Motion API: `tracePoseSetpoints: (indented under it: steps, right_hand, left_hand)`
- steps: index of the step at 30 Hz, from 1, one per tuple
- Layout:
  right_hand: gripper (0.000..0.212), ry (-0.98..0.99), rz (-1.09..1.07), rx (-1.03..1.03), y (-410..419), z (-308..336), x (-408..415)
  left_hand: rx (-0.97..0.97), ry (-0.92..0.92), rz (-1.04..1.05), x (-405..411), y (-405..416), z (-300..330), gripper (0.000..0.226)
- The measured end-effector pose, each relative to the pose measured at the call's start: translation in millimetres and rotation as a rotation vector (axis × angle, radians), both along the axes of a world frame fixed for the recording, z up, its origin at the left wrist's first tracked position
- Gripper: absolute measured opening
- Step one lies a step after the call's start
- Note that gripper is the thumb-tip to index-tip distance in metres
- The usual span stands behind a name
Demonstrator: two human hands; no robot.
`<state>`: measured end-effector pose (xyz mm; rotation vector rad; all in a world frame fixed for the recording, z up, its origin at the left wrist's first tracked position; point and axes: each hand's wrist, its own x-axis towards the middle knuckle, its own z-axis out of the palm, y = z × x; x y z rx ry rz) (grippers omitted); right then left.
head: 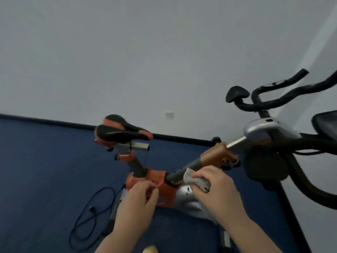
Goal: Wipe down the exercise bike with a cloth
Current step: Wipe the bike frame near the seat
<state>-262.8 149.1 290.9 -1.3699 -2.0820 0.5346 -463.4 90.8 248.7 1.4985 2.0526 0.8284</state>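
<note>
Blue carpet (pixel 36 179) and a grey wall (pixel 127 52) are seen behind the bike (pixel 164 187). A cloth (pixel 197 180) is pinched against its tube by the right hand (pixel 217 187); the left hand (pixel 138 198), fingers curled together, is blurred.

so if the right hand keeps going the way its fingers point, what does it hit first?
Likely the dark grey frame tube just beyond the grey cloth in the right hand; depth is unclear.
</note>
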Motion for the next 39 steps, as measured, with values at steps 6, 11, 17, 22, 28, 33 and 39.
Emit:
tracePoseSetpoints:
  steps: [6, 11, 17, 22, 28, 33, 39]
  right_hand:
    - [0.013, -0.087, 0.322, -0.020, -33.9, -5.7, -107.3]
    - [0.014, -0.097, 0.473, 0.002, -60.7, -7.1, -200.6]
    - [0.013, -0.053, 0.557, -0.071, -101.1, -19.7, -338.3]
    - [0.009, -0.029, 0.516, -0.069, -117.9, -27.1, -426.8]
    - [0.010, -0.101, 0.473, -0.094, -107.2, -26.6, -480.3]
    - [0.007, -0.119, 0.428, -0.084, -71.8, -34.4, -523.7]
    - [0.006, -0.063, 0.376, -0.101, -16.1, -40.7, -587.0]
  left_hand:
    - [0.018, 0.086, 0.315, -91.9, -88.4, 4.2, 0.008]
    - [0.041, 0.115, 0.454, -165.0, -135.6, 10.0, 0.008]
    - [0.002, 0.149, 0.554, -291.1, -205.6, 2.9, 0.007]
    - [-0.014, 0.161, 0.570, -381.0, -226.8, -2.8, 0.009]
    - [-0.026, 0.083, 0.501, -436.6, -201.7, -8.9, 0.010]
    - [-0.009, 0.061, 0.439, -478.7, -153.3, -17.3, 0.009]
    - [-0.067, 0.124, 0.371, -548.9, -102.3, -21.2, 0.010]
